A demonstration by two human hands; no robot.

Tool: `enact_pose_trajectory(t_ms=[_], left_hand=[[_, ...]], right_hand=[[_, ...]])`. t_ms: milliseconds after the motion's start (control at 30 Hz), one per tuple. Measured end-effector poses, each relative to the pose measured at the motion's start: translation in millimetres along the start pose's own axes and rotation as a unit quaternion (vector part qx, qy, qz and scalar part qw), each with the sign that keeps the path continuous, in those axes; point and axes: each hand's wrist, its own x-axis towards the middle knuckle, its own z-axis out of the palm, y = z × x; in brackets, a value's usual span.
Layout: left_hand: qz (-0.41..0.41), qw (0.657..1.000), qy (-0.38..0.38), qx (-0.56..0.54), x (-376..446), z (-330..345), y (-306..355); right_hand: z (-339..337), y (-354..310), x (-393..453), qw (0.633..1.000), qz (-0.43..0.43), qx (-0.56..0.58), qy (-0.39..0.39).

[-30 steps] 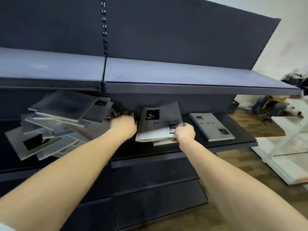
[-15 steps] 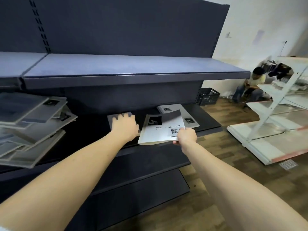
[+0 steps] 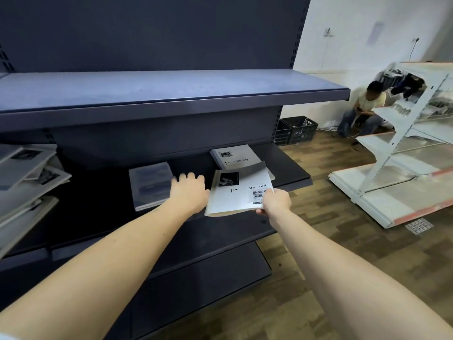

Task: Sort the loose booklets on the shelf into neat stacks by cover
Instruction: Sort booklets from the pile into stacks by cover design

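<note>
My right hand [image 3: 274, 201] pinches the lower right corner of a white booklet [image 3: 235, 195] with a black photo and the title "Time Memory", held above the dark shelf [image 3: 291, 175]. Behind it lies a matching stack of white booklets [image 3: 234, 157]. My left hand [image 3: 190, 191] hovers with spread fingers beside a grey-blue booklet stack [image 3: 152, 184] on the same shelf, just to that stack's right. A loose heap of booklets [image 3: 27, 182] sits at the far left, partly cut off.
A bare blue-grey shelf [image 3: 171, 94] overhangs the working shelf. Lower dark shelves sit below. To the right are wooden floor, a black crate [image 3: 297, 130], a tilted white shelving unit [image 3: 404, 153] and a seated person [image 3: 365, 111].
The view has swung right, so the loose heap slid to the left edge. My right hand carried the white booklet toward the matching stack. My left hand came off the grey-blue stack.
</note>
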Motion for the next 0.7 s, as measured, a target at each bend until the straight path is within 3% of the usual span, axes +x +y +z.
enact_pose_trajectory(t_ms=[500,700], left_hand=[[-0.044,0.980,-0.122,-0.152,121,41,25],[-0.062,0.973,-0.114,-0.190,151,39,28]], right_hand=[[14,-29,124,0.993,-0.033,-0.111,-0.030],[20,-31,162,0.975,-0.057,-0.205,-0.066]])
